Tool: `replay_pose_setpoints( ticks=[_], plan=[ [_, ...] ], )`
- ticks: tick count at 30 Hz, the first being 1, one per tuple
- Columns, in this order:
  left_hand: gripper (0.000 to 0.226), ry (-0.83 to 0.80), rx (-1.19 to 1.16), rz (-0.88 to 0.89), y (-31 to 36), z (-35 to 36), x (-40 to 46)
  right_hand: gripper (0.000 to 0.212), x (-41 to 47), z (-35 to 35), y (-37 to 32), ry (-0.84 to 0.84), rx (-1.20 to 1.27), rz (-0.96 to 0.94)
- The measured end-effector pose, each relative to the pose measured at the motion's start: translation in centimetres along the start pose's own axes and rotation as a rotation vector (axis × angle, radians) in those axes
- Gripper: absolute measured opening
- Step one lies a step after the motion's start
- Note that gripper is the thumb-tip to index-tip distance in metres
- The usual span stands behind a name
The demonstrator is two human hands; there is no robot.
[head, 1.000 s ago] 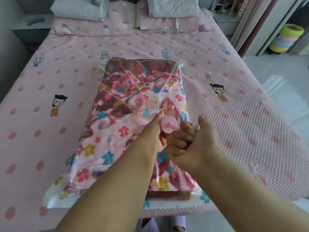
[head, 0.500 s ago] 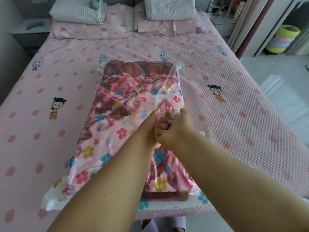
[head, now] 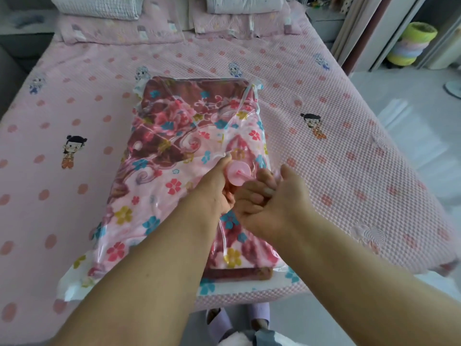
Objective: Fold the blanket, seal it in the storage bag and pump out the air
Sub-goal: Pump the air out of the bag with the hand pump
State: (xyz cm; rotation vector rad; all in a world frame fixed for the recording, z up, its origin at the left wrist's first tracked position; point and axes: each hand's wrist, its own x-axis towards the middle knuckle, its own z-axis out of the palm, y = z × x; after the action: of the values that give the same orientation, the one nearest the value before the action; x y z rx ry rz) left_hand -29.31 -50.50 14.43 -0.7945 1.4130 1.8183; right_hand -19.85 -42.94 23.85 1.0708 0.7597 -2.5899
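No legible text, labels, brands or numbers anywhere. Storage bag and bedspread carry printed flowers, dots and cartoon figures only, without lettering.

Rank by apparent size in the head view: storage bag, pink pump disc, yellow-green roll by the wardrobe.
1. storage bag, largest by far.
2. and 3. yellow-green roll and pink pump disc: similar, and the roll is farther away, so unranked.

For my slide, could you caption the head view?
Both hands, left and right, work a pink hand pump on the bagged floral blanket.
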Motion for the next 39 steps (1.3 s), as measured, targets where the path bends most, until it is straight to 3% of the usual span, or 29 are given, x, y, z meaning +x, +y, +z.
replay_pose_setpoints(
  ticks=[5, 9, 13, 16, 18, 22, 25, 27, 30, 33, 35, 37, 39],
  plan=[
    [0.052, 0.042, 0.034, 0.020, 0.1, 0.2, 0.0, 0.062, 0.3, 0.4, -0.4, 0.077, 0.112, -0.003],
    [0.075, -0.116, 0.057, 0.036, 0.3, 0.3, -0.5, 0.061, 3.8, 1.6, -0.4, 0.142, -0.074, -0.056],
    [0.048, 0.013, 0.018, -0.006, -0.4, 0.2, -0.9, 0.063, 0.0, -0.8, 0.1, -0.027, 0.037, 0.056],
    [0.047, 0.058, 0.028, 0.021, -0.6, 0.1, -0.8, 0.066, -0.8, -1.3, -0.1, 0.007, 0.050, 0.037],
    [0.050, 0.010, 0.063, 0.008, -0.1, 0.3, -1.3, 0.067, 1.8, -0.2, 0.0, 0.048, 0.057, 0.003],
    [0.075, -0.167, 0.035, 0.070, 0.2, 0.4, -1.5, 0.064, 4.7, 0.2, 0.4, 0.068, -0.191, -0.123],
    [0.055, -0.009, 0.080, 0.010, -0.7, 0.0, -1.7, 0.064, 1.6, -1.6, 0.9, -0.024, 0.028, 0.048],
    [0.048, 0.056, 0.083, -0.007, -0.7, -0.3, -1.6, 0.067, -0.2, -2.0, 1.2, -0.001, 0.062, 0.070],
    [0.054, -0.001, 0.085, 0.004, -0.1, -0.2, -1.9, 0.068, 2.1, -0.4, 0.9, 0.034, 0.077, 0.061],
    [0.062, -0.102, 0.025, 0.096, 0.2, 0.1, -2.1, 0.066, 4.4, 1.4, 0.6, 0.097, -0.086, -0.016],
    [0.060, -0.071, 0.038, 0.051, 0.0, 0.0, -2.0, 0.062, 3.1, 0.3, 0.6, 0.036, -0.134, -0.035],
    [0.051, 0.031, 0.052, 0.005, -0.3, -0.1, -1.9, 0.060, 0.5, -0.8, 0.7, -0.037, 0.020, 0.062],
    [0.049, 0.088, 0.068, 0.020, -0.4, -0.2, -1.5, 0.063, -0.7, -1.4, 0.9, 0.004, 0.048, 0.069]
  ],
)
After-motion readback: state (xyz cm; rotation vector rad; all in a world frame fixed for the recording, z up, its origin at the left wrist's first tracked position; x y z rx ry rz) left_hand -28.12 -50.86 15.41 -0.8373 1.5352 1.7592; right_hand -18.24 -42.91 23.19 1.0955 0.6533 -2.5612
